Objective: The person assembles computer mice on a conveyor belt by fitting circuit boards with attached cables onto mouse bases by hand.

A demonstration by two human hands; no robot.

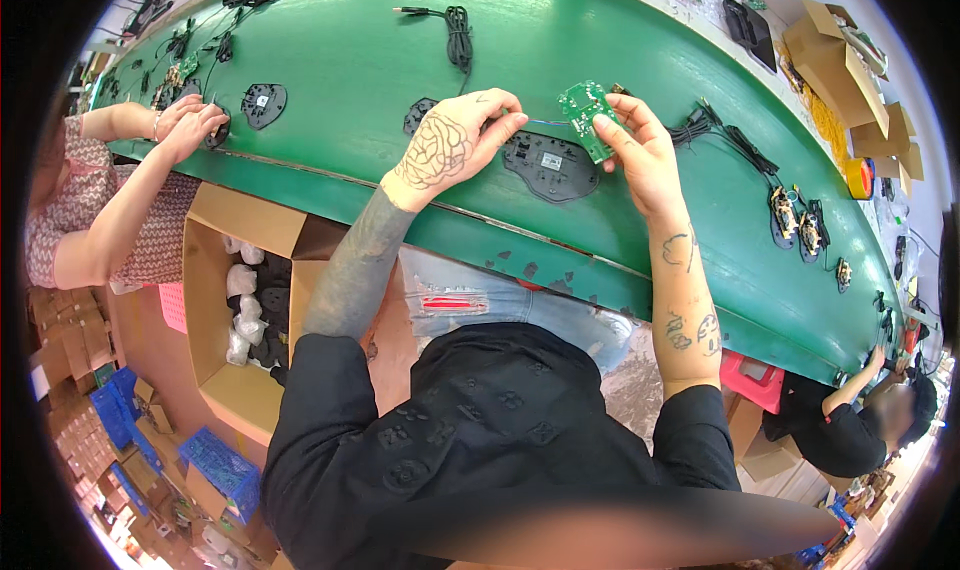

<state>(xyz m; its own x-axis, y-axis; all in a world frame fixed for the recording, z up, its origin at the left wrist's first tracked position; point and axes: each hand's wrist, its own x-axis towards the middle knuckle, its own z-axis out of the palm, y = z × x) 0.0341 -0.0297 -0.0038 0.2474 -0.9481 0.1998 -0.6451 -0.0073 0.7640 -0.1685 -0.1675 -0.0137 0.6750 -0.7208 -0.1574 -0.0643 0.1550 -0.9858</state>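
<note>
Rectangular circuit board [582,110] is pinched in right grip [645,158], thin wires [548,122] in left grip [455,148].

Green bench [340,80]: open lane between left hand [448,148] and the dark shell [263,106] farther left. Far side passable right of the coiled cable [457,40]. Gap between hands crossed by thin wires [547,122] reaching the circuit board [588,115]. Base plate [550,175] obstructs nearer side. Cable bundle [745,148] restricts passage right of right hand [642,150].
</note>
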